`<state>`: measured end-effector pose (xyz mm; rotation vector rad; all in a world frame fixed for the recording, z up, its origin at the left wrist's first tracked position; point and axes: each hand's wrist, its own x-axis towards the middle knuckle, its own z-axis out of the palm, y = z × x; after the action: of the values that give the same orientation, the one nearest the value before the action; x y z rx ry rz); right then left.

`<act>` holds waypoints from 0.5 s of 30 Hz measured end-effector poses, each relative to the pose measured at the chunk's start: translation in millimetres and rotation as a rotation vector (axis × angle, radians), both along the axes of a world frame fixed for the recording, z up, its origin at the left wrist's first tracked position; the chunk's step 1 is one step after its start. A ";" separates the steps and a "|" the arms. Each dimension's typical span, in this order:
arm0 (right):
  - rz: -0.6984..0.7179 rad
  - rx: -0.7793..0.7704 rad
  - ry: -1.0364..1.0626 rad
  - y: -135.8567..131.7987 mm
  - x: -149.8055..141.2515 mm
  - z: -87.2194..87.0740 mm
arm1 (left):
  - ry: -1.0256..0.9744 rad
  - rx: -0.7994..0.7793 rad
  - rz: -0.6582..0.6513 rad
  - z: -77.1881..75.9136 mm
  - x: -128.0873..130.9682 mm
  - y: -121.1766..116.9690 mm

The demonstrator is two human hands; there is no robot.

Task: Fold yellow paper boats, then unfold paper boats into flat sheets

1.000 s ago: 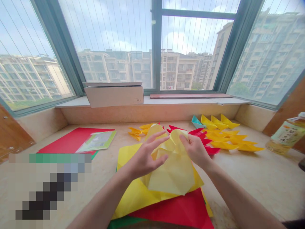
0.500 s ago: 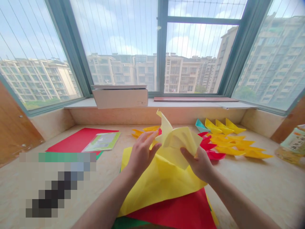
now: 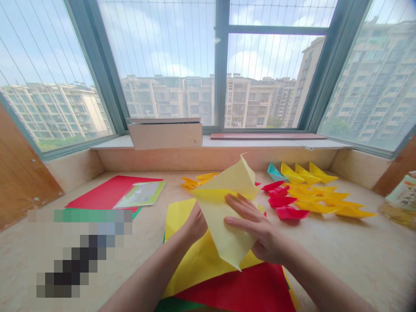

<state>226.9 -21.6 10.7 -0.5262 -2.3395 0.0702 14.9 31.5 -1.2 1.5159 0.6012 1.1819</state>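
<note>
A creased, partly folded sheet of pale yellow paper (image 3: pixel 224 234) is held up between my hands. My right hand (image 3: pixel 255 223) has its fingers laid across the front of the sheet, while the thumb side goes behind its lower right edge. My left hand (image 3: pixel 196 224) is closed at the left edge, its fingertips hidden behind the paper. Beneath them lies a larger bright yellow sheet (image 3: pixel 185 264), on top of a red sheet (image 3: pixel 247 288) and a green sheet (image 3: pixel 177 304).
Folded paper boats stand at the right: yellow ones (image 3: pixel 354 211), red ones (image 3: pixel 292 213) and a teal one (image 3: pixel 275 173). Small yellow folded pieces (image 3: pixel 188 183) lie behind my hands. Red paper (image 3: pixel 97 190) with a clear packet (image 3: pixel 141 193) is left; a jar (image 3: pixel 401 199) stands far right.
The pale yellow paper has been turned and spread flatter toward me. My right hand has moved onto its front face, and my left hand has dropped lower, partly behind it.
</note>
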 end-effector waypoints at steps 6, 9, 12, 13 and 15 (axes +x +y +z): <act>0.051 -0.143 -0.212 -3.6 -1.1 8.3 | -0.210 -0.234 -0.252 13.1 -0.7 -10.3; 0.078 -0.207 -0.143 -3.5 0.9 7.5 | -0.348 -0.316 -0.345 20.4 3.8 -15.7; -0.046 -0.164 0.054 -4.4 -1.0 2.9 | -0.348 -0.225 -0.306 19.2 6.9 -21.3; -0.099 -0.127 0.092 -5.1 -2.5 1.4 | -0.310 -0.175 -0.271 18.2 7.3 -23.1; -0.186 -0.060 0.085 -6.6 -5.7 -0.6 | -0.184 -0.091 -0.221 17.8 7.2 -25.8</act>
<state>221.2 -28.3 10.1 -0.7544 -2.2015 0.0744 22.1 5.7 16.6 1.3421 0.3497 1.0933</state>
